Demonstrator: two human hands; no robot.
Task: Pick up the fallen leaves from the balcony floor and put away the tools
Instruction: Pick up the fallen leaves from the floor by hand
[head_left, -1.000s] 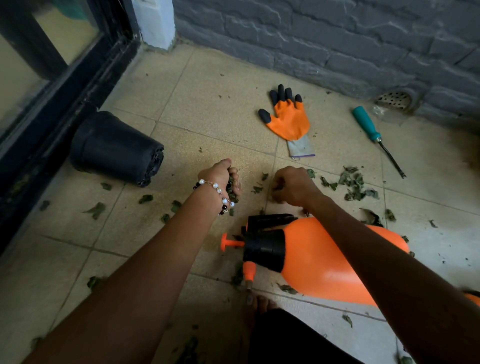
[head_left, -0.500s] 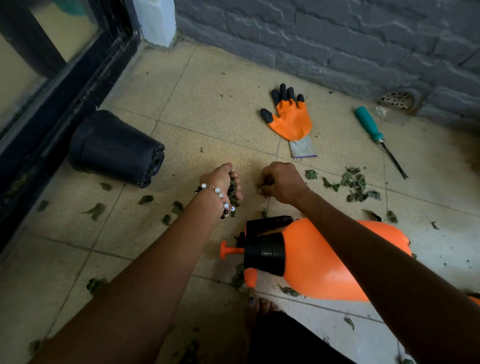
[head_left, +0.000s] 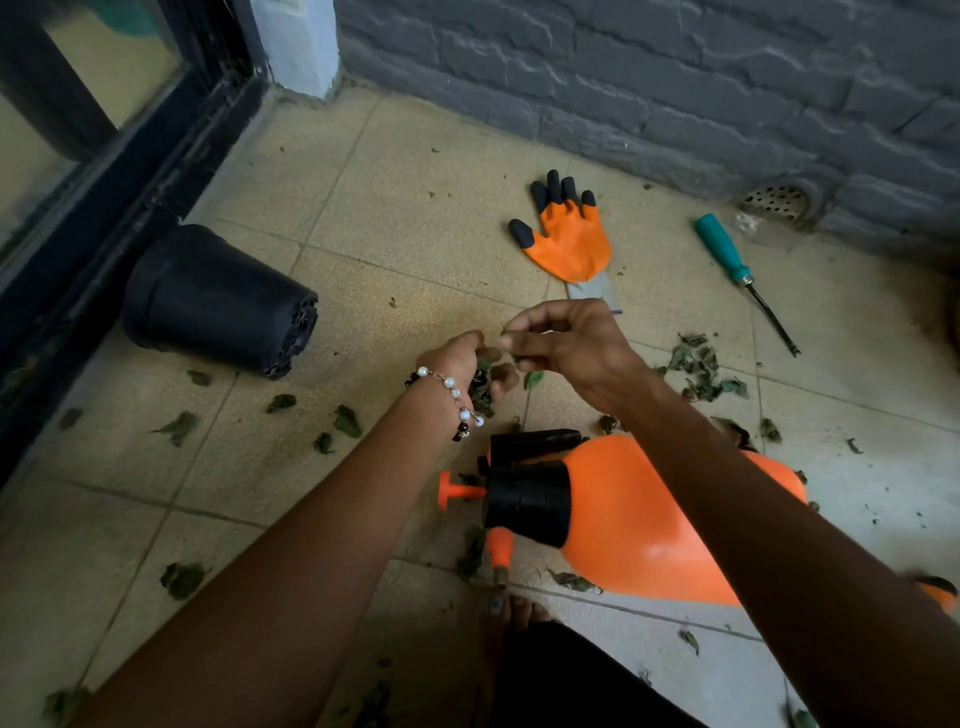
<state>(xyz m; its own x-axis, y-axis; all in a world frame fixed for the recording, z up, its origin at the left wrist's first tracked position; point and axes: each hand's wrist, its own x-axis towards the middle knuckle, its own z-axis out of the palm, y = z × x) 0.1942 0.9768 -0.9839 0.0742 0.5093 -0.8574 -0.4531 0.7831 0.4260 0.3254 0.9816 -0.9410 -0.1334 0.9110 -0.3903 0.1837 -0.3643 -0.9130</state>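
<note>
One black plastic pot (head_left: 218, 301) on its side at left, near door frame (head_left: 130, 171). Loose leaves (head_left: 179, 427) scattered over tiled floor (head_left: 415, 208); we count roughly five near pot, one cluster (head_left: 701, 369) at right. Our left hand (head_left: 465, 364) curled round bunch of gathered leaves (head_left: 480, 387). Our right hand (head_left: 566, 343) touching it, fingertips pinching small leaf bit. One orange sprayer bottle (head_left: 623, 514) lying below hands. One orange glove (head_left: 569, 241), one teal-handled screwdriver (head_left: 737, 275) further right.

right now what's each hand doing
left hand: closed around a bunch of leaves.
right hand: fingertips pinching a small leaf bit, right beside the left hand.
</note>
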